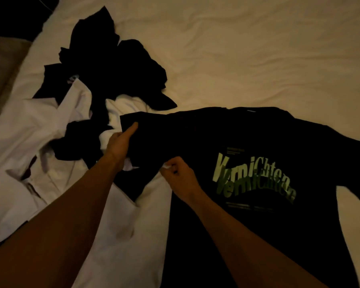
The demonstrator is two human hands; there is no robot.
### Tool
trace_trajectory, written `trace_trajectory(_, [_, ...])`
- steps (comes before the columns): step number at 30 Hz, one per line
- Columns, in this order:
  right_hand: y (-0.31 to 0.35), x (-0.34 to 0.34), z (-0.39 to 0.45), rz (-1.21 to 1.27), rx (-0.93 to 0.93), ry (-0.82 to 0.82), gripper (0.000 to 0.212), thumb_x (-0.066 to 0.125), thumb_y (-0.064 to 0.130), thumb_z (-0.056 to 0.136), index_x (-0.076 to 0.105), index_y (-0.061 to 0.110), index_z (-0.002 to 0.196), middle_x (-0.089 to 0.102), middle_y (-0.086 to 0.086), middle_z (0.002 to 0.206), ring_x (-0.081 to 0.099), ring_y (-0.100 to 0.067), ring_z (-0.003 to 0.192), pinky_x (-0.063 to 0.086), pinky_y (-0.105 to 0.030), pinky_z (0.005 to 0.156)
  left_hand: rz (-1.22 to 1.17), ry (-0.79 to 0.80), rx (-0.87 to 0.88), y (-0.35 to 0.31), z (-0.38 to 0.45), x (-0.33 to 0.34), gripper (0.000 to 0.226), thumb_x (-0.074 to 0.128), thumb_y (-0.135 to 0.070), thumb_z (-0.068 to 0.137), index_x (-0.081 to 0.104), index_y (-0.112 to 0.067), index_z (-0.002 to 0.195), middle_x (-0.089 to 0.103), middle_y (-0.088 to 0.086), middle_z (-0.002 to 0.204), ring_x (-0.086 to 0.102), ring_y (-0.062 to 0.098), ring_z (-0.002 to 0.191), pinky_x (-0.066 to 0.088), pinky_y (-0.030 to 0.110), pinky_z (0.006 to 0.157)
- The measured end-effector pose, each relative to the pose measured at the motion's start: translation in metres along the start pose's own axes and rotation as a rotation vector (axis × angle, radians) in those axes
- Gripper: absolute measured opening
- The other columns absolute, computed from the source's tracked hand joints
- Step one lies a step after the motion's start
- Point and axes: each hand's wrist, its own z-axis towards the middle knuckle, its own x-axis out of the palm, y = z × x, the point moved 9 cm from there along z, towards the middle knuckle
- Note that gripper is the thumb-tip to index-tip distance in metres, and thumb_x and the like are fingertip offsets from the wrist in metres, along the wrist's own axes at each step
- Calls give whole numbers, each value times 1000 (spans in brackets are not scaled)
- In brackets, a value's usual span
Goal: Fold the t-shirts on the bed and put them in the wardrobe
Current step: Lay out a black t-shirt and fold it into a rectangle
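A black t-shirt [247, 215] with green lettering lies spread front-up on the bed, collar toward the far side. My left hand [121, 142] grips its left sleeve, thumb on top near the sleeve's hem. My right hand [179, 175] pinches the shirt's edge under that sleeve, at the armpit, fingers curled. To the left lies a jumble of black shirts [112, 65] and white shirts [42, 129], crumpled and overlapping.
The bed's cream sheet [258, 55] stretches wrinkled across the back and right. The bed's left edge runs diagonally at the upper left, with a brown surface [2, 71] beyond it. A white garment [121, 235] lies under my left forearm.
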Motion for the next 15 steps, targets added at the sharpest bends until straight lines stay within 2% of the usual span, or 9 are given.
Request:
trace_trajectory(1, [1,9,3,131,81,15,10,59,23,98,56,14,95,57,1,83,58,-18,82,47,-31,74,-26,16,1,-3,8,-3,71,77,-61,71,66,-15,123,71,11,118,69,27,104,55,39,90])
trace_trajectory(3, [2,27,6,374,254,42,19,60,29,98,58,12,89,62,-2,79,62,-15,74,49,-27,69,-46,67,-13,-6,16,-1,54,68,-49,87,65,-11,125,71,11,112,70,24,101,56,32,81])
trace_trajectory(5, [7,42,10,500,379,61,25,60,35,97,60,10,100,65,-3,84,64,-14,75,50,-23,68,-27,95,-8,-11,21,3,43,59,-38,96,63,-8,126,71,11,108,71,18,90,56,25,69])
trace_trajectory(8, [14,62,16,654,460,50,39,57,40,97,57,8,120,66,-6,102,64,-16,87,52,-23,73,-22,133,-4,-16,27,12,42,52,-35,100,58,-10,134,66,13,126,65,24,111,54,28,79])
trace_trajectory(9, [16,67,16,718,485,33,40,57,40,97,57,7,121,65,-7,104,63,-16,87,52,-23,73,-14,128,10,-19,25,15,41,50,-33,102,57,-10,135,65,14,128,64,25,112,53,29,80])
trace_trajectory(12, [21,80,16,942,531,-14,23,58,34,97,62,11,102,65,-5,96,61,-14,82,50,-22,72,-6,16,123,-31,18,14,32,51,-24,102,61,-10,129,67,15,120,67,24,101,54,30,78])
trace_trajectory(15, [15,87,13,1035,544,-120,10,61,27,96,64,17,95,62,-5,98,60,-19,95,51,-21,71,22,-36,274,-50,0,16,24,52,-19,102,62,-14,124,69,10,113,68,21,97,56,30,79])
